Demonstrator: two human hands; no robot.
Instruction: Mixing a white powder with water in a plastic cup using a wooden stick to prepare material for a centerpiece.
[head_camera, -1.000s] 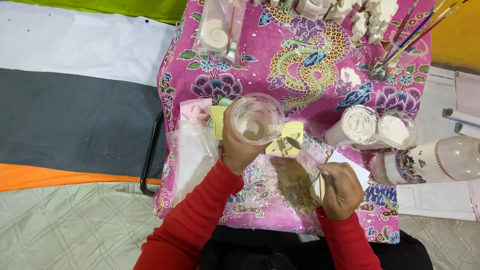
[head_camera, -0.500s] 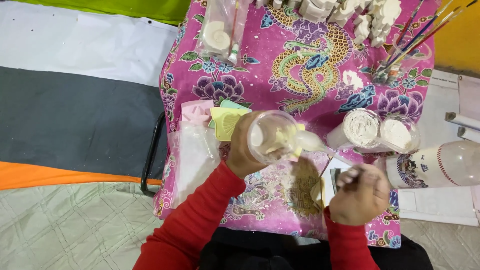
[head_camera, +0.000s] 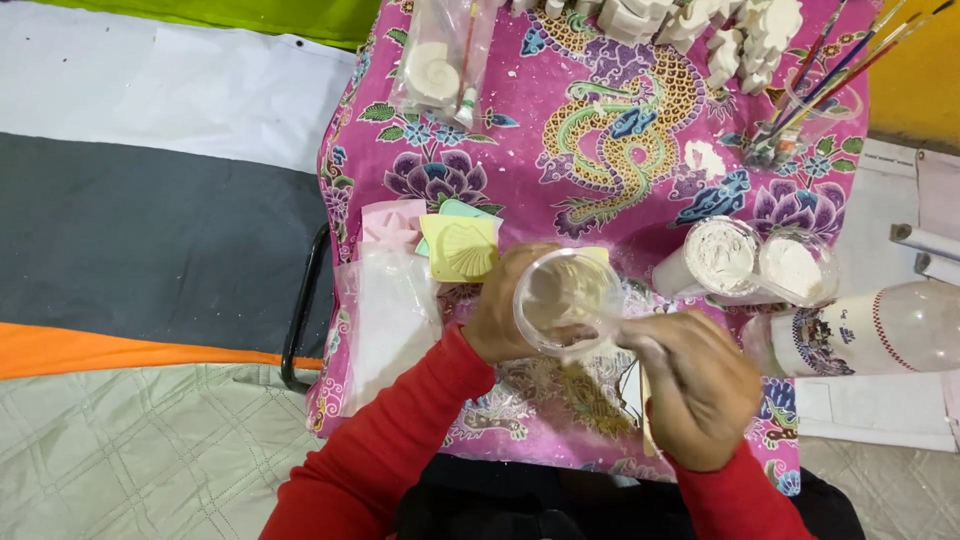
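Clearly the work in hand is stirring a pale mix in a clear plastic cup (head_camera: 566, 300). The left hand (head_camera: 505, 310) wraps its fingers round the cup's side and holds it just above the pink patterned cloth (head_camera: 620, 130), tilted a little toward the person. The right hand (head_camera: 700, 385) is closed in a fist around something thin that reaches to the cup's near rim; it is blurred, so what tool it is cannot be told. Just beyond the left fingers lies a yellow shell mould (head_camera: 462, 248), with a pink mould (head_camera: 392, 222) beside it. Beyond the right knuckles stand two open tubs of white powder (head_camera: 722, 255), and further to that side a clear bottle (head_camera: 880, 330) lies on its side.

To stir well, the person would likely keep the left grip firm and low on the cup so it does not twist, move the tool in small circles against the wall and bottom to break lumps, and keep the cup only slightly tilted so nothing slops over the rim toward the lap.
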